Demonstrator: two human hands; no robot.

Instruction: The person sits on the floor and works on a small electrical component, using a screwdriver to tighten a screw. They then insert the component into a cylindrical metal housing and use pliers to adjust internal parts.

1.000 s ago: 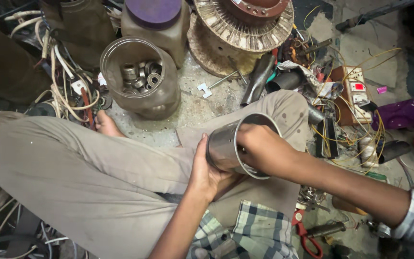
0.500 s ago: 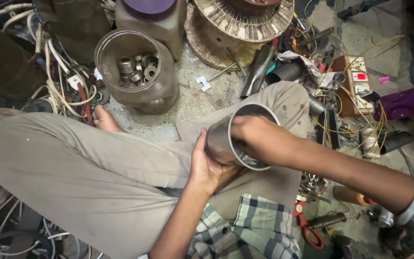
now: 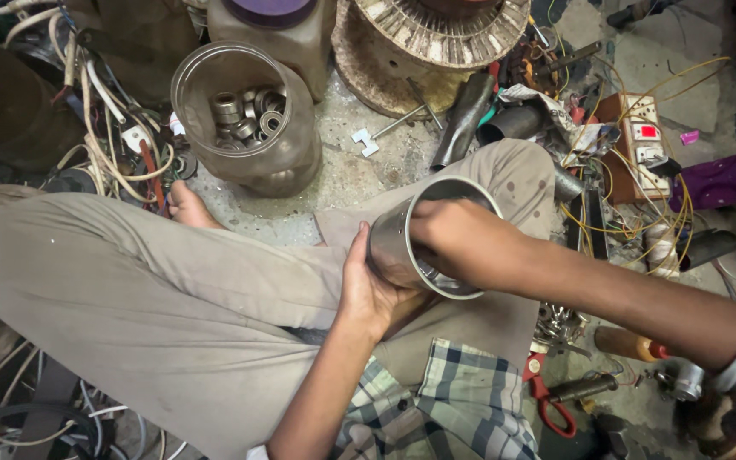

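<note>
The left hand [image 3: 372, 285] cups a metal cylinder [image 3: 402, 238] from below and behind, palm against its wall and fingers wrapped around it, so it grips the cylinder. The cylinder lies tilted over the person's lap, above the crossed legs in beige trousers [image 3: 172, 298], with its open end facing up and to the right. The right hand [image 3: 449, 238] reaches into that open end; its fingers are hidden inside, so I cannot tell whether it is closed on anything.

On the floor [image 3: 342, 170] just beyond the knees stands a clear jar [image 3: 244, 119] holding bearings [image 3: 244, 119]. Behind it is a jug with a purple lid [image 3: 270, 10], and beside that a large wound stator [image 3: 436, 43]. A dark pipe [image 3: 463, 119] lies next to the stator. To the left is a tangle of wires [image 3: 104, 111]. To the right sits a brown switchboard [image 3: 641, 149] amid yellow wires, and near the right forearm lie red-handled pliers [image 3: 547, 400]. A checked cloth [image 3: 445, 409] covers the lap below the cylinder.
</note>
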